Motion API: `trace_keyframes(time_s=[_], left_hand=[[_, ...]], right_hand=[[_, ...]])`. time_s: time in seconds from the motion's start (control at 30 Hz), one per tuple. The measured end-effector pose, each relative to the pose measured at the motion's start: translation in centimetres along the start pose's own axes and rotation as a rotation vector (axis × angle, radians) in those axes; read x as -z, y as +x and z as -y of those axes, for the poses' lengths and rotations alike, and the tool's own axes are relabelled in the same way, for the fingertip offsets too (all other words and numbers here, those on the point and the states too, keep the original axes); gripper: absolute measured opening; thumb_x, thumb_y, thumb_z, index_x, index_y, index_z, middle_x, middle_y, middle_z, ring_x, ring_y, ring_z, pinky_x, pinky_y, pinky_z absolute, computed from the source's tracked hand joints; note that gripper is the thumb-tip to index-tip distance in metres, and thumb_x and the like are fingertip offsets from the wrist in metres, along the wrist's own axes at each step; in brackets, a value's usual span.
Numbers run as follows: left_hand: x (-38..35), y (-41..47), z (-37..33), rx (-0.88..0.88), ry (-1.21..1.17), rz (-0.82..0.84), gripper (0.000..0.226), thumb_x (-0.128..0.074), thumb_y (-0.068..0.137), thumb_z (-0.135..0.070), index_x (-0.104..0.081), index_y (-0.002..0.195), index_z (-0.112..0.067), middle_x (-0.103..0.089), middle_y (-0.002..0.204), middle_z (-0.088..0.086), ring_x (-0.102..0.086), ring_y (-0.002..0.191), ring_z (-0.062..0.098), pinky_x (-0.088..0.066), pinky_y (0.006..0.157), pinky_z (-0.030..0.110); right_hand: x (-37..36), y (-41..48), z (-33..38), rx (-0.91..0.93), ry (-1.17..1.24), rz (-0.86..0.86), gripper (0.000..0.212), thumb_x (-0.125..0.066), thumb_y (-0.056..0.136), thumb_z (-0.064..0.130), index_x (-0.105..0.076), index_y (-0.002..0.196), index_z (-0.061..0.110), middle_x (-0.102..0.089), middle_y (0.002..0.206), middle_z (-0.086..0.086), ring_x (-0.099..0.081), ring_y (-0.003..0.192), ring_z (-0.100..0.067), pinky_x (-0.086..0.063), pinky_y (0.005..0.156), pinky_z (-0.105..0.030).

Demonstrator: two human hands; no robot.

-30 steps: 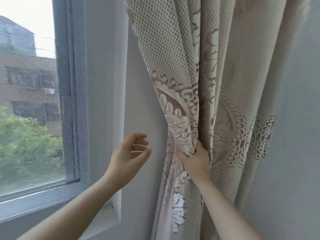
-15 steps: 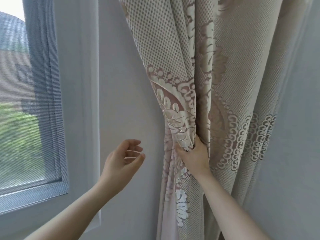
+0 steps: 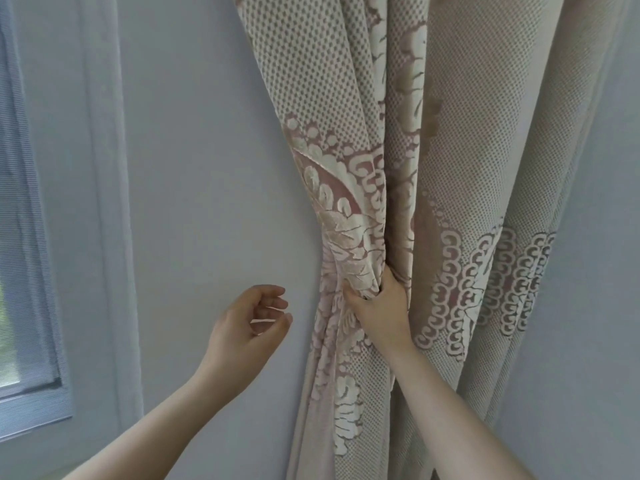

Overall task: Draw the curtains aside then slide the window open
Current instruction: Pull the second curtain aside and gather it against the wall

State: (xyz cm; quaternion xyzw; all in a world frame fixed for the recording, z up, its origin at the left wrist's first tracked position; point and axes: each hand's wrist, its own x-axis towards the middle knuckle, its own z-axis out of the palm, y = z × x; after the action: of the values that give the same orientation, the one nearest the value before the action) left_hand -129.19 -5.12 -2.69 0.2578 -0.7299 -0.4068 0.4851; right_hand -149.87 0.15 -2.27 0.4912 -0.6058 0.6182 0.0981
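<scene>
1. Where the pale wall [image 3: 207,168] fills the middle of your view, it runs bare from the window surround on the left across to the curtain on the right.
2. Your curtain [image 3: 467,150] hangs at the right, beige with a dotted weave and cream and rose scroll patterns, bunched into deep vertical folds and pinched to a narrow waist where you hold it; below that waist the fabric falls on down past the bottom edge of the view.
3. Your window [image 3: 20,237] shows only as a strip at the far left edge: a grey frame with a fine mesh screen, a little green outside at its lower part, and the curtain well apart from it with bare wall between.
4. Your right hand [image 3: 381,310] is clamped around the gathered folds at the waist of the curtain, thumb on the left side of the bunch, fingers wrapped behind it and mostly hidden in the fabric; your forearm rises to it from the lower right.
5. Your left hand [image 3: 249,327] hovers in front of the wall just left of the curtain, touching nothing, its grip loosely curled and half open with the fingers bent toward the thumb and a narrow gap between them.
</scene>
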Motion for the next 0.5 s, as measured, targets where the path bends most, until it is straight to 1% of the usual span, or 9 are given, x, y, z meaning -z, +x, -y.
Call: trace_keyframes(time_s=[0.13, 0.27, 0.37, 0.43, 0.5], left_hand=[[-2.1, 0.8, -0.5, -0.001, 0.019, -0.019, 0.024, -0.065, 0.084, -0.009, -0.063, 0.104, -0.022, -0.068, 0.094, -0.001, -0.064, 0.080, 0.002, -0.049, 0.066, 0.009], [-4.5, 1.1, -1.1, 0.011, 0.031, -0.061, 0.025, -0.065, 0.084, -0.009, -0.062, 0.104, -0.022, -0.068, 0.094, 0.000, -0.064, 0.080, 0.005, -0.051, 0.067, 0.011], [-6.7, 1.1, -1.8, 0.026, 0.069, -0.085, 0.024, -0.066, 0.084, -0.011, -0.062, 0.104, -0.024, -0.068, 0.094, -0.003, -0.064, 0.081, 0.004, -0.050, 0.067, 0.010], [-8.1, 1.3, -2.2, 0.021, 0.089, -0.110, 0.024, -0.066, 0.084, -0.011, -0.062, 0.103, -0.025, -0.069, 0.094, -0.003, -0.064, 0.080, 0.003, -0.050, 0.066, 0.010], [-9.6, 1.6, -2.6, 0.020, 0.100, -0.129, 0.025, -0.066, 0.084, -0.011, -0.062, 0.103, -0.026, -0.069, 0.094, -0.004, -0.064, 0.079, 0.001, -0.049, 0.066, 0.009]], right_hand=[[1.1, 1.1, -1.4, 0.032, 0.034, 0.022, 0.055, -0.071, 0.076, 0.029, -0.059, 0.128, 0.016, -0.067, 0.118, 0.010, -0.062, 0.112, -0.006, -0.049, 0.098, -0.025], [2.3, 2.4, -3.0, 0.070, 0.042, 0.033, 0.046, -0.075, 0.078, 0.017, -0.061, 0.122, 0.015, -0.066, 0.108, 0.014, -0.064, 0.105, -0.006, -0.048, 0.094, -0.018], [3.7, 3.5, -4.2, 0.094, 0.056, 0.055, 0.042, -0.074, 0.078, 0.017, -0.063, 0.118, 0.015, -0.068, 0.106, 0.011, -0.064, 0.102, -0.007, -0.049, 0.092, -0.019], [4.7, 4.1, -5.0, 0.119, 0.044, 0.058, 0.039, -0.074, 0.078, 0.019, -0.063, 0.115, 0.016, -0.067, 0.104, 0.013, -0.064, 0.099, -0.004, -0.047, 0.090, -0.013], [5.7, 4.7, -6.0, 0.150, 0.022, 0.052, 0.035, -0.075, 0.078, 0.015, -0.064, 0.111, 0.013, -0.065, 0.100, 0.013, -0.063, 0.094, -0.004, -0.043, 0.086, -0.006]])
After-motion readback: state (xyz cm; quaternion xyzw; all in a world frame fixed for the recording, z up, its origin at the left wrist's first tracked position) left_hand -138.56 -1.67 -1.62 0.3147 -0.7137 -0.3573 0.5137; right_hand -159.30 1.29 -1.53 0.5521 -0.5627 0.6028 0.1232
